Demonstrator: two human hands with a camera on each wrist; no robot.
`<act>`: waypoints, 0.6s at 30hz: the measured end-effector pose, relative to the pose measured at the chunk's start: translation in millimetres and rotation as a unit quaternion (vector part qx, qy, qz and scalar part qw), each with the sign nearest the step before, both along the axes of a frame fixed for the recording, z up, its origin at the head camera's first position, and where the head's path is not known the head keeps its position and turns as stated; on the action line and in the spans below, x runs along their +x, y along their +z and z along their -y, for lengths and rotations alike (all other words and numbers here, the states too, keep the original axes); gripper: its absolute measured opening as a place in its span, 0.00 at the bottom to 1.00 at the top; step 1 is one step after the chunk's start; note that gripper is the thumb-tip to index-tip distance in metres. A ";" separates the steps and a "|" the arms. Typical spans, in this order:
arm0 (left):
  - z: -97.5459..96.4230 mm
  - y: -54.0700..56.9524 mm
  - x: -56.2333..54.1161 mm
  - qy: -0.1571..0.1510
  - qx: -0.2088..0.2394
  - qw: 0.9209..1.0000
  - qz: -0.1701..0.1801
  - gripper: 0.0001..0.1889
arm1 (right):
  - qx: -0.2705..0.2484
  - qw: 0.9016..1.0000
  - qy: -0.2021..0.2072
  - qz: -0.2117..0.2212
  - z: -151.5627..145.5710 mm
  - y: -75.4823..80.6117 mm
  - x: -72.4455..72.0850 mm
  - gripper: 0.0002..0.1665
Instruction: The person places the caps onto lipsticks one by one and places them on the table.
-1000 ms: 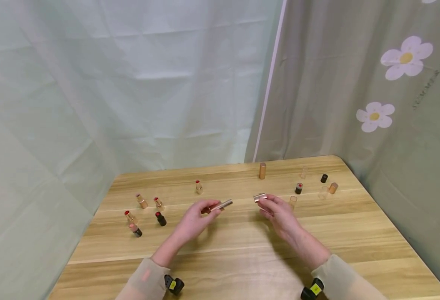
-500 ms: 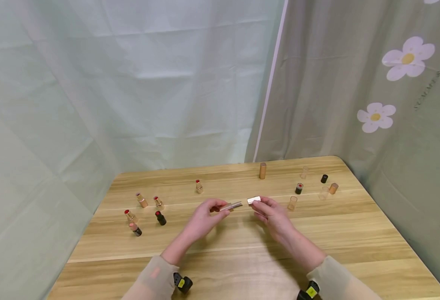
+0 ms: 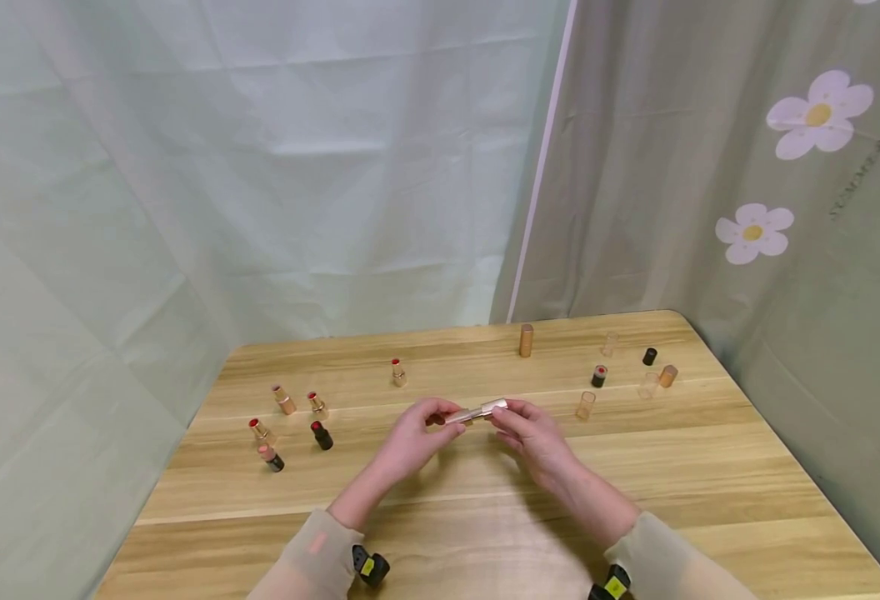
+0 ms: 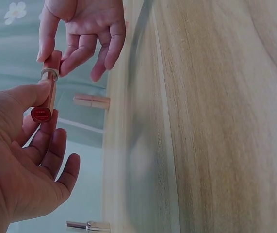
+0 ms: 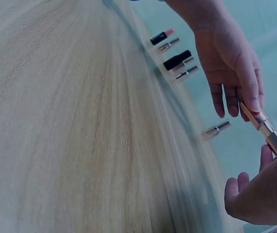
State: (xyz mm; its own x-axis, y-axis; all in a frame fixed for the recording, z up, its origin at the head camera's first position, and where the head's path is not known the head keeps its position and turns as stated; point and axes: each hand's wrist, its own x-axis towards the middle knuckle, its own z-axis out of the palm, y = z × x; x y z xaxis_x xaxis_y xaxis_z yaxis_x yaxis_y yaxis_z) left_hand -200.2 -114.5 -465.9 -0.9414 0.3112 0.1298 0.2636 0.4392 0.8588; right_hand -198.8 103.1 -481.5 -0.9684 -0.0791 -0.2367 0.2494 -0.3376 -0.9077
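Above the middle of the table, my left hand [image 3: 410,437] pinches a rose-gold lipstick [image 3: 458,417] between thumb and fingers. Its red base end [image 4: 42,115] faces the camera in the left wrist view. My right hand [image 3: 543,443] grips a shiny metallic cap [image 3: 494,407] by its far end. Lipstick and cap line up end to end, the cap's mouth around the tip of the inner tube. A silvery band of that tube still shows between the two parts in the right wrist view. The lipstick's colour tip is hidden.
Several uncapped lipsticks stand at left, among them a black one [image 3: 322,436] and a gold one [image 3: 398,373]. A copper tube [image 3: 526,342] stands at the back. On the right are clear caps [image 3: 586,406], a black cap [image 3: 650,357], a copper cap [image 3: 668,377] and a black-based container [image 3: 599,377].
Both hands have come together. The lipstick moved right and the cap moved left, from a clear gap between them to the cap meeting the lipstick's tube. The standing items stayed put.
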 end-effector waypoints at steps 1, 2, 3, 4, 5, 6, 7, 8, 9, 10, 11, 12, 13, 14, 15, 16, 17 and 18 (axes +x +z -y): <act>-0.3 0.2 0.2 -0.001 0.001 1.000 0.001 0.10 | 0.001 1.000 0.002 0.000 0.7 0.1 0.4 0.17; -0.6 0.3 0.3 -0.002 0.002 1.000 0.000 0.10 | 0.002 1.000 0.004 0.001 1.5 -0.1 0.7 0.18; -0.9 0.4 0.4 -0.003 0.002 1.000 0.000 0.10 | 0.003 1.000 0.006 0.004 2.2 -0.1 1.0 0.18; -1.2 0.6 0.4 -0.004 0.000 1.000 -0.001 0.10 | 0.003 1.000 0.007 0.006 2.8 0.2 1.3 0.19; -1.6 0.7 0.4 -0.005 0.000 1.000 -0.001 0.10 | 0.003 1.000 0.007 0.009 3.4 0.3 1.4 0.19; -1.8 0.7 0.4 -0.005 -0.001 1.000 -0.002 0.10 | 0.004 1.000 0.008 0.009 4.0 0.3 1.6 0.20; -2.2 1.0 0.6 -0.005 -0.003 1.000 -0.001 0.10 | 0.004 1.000 0.008 0.012 4.4 0.2 1.6 0.20; -2.6 1.0 0.7 -0.004 -0.004 1.000 0.000 0.10 | 0.002 1.000 0.008 0.014 4.8 0.1 1.6 0.20; -2.9 0.9 0.8 -0.003 -0.005 1.000 0.000 0.10 | 0.000 1.000 0.007 0.017 5.3 0.1 1.6 0.20; -3.2 0.8 0.9 -0.002 -0.006 1.000 0.002 0.10 | -0.001 1.000 0.007 0.018 5.6 0.2 1.7 0.20; -3.5 0.6 1.0 -0.001 -0.006 1.000 0.002 0.10 | -0.001 1.000 0.008 0.018 5.9 -0.2 1.7 0.20; -3.8 0.4 1.0 0.000 -0.008 1.000 0.002 0.10 | 0.000 1.000 0.008 0.017 6.2 -0.3 1.9 0.20; -4.1 0.1 1.1 0.001 -0.009 1.000 0.002 0.10 | 0.000 1.000 0.009 0.019 6.5 -0.4 2.1 0.20; -4.3 -0.1 1.1 0.002 -0.010 1.000 0.003 0.10 | 0.001 1.000 0.011 0.019 6.7 -0.7 2.2 0.20; -4.6 -0.3 1.2 0.002 -0.011 1.000 0.003 0.11 | 0.003 1.000 0.011 0.019 7.0 -0.9 2.4 0.19; -4.9 -0.4 1.2 0.003 -0.012 1.000 0.004 0.11 | 0.006 1.000 0.012 0.018 7.1 -0.9 2.7 0.19; -5.1 -0.5 1.1 0.004 -0.013 1.000 0.005 0.11 | 0.008 1.000 0.013 0.019 7.3 -1.1 2.9 0.19; -5.3 -0.6 1.1 0.005 -0.013 1.000 0.006 0.11 | 0.010 1.000 0.013 0.019 7.4 -1.2 3.2 0.18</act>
